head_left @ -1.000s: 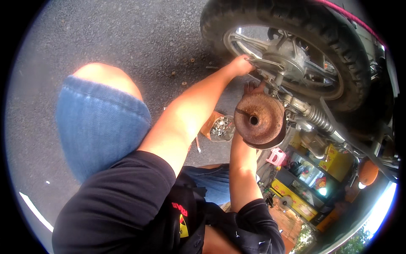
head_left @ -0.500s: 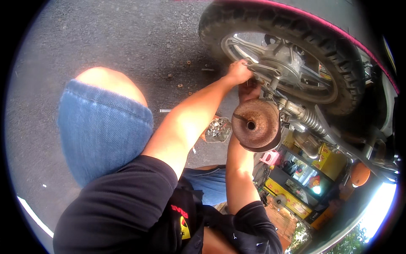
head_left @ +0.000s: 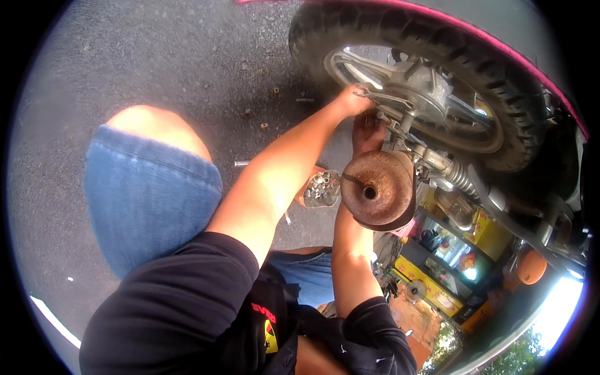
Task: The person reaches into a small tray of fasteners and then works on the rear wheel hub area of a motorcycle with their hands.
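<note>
Head view, clock positions taken from its centre: your left hand (head_left: 355,100) is at one o'clock, its fingers curled around the near end of a slim metal bar (head_left: 390,97) that runs off toward four o'clock, across the lower side of the motorcycle wheel (head_left: 431,92). That wheel fills the area between one and two o'clock, its tyre dark and knobbly. Your right hand (head_left: 369,132) sits in shade just below the left, beside the axle end; you can't tell from here whether its fingers grip anything. Your right forearm passes behind the rusty round exhaust end (head_left: 384,172) at three o'clock. Farther out at three is a coil spring (head_left: 461,178). Small metal parts (head_left: 321,186) lie in a pile near the centre, between your forearms.
</note>
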A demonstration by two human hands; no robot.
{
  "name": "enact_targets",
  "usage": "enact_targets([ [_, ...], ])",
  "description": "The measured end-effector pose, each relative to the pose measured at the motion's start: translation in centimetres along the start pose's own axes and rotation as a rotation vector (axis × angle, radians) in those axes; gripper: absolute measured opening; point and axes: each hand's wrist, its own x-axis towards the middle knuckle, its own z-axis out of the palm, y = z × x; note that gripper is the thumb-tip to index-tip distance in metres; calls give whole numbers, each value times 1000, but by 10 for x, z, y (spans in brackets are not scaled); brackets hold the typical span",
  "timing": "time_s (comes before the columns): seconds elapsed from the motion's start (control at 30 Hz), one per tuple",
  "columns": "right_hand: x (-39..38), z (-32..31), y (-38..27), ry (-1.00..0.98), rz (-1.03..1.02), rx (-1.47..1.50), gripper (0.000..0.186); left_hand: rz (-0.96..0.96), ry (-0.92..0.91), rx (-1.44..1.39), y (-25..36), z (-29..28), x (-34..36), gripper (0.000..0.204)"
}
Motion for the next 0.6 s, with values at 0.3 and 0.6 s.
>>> enact_targets([
  [0.3, 5, -14, -3, -72, 42, 69, 25, 151, -65, 63, -7, -10, 1, 30],
  [0.6, -1, -6, -5, -124, 21, 14, 27, -177, -146, -327, -9, -4, -1, 27],
])
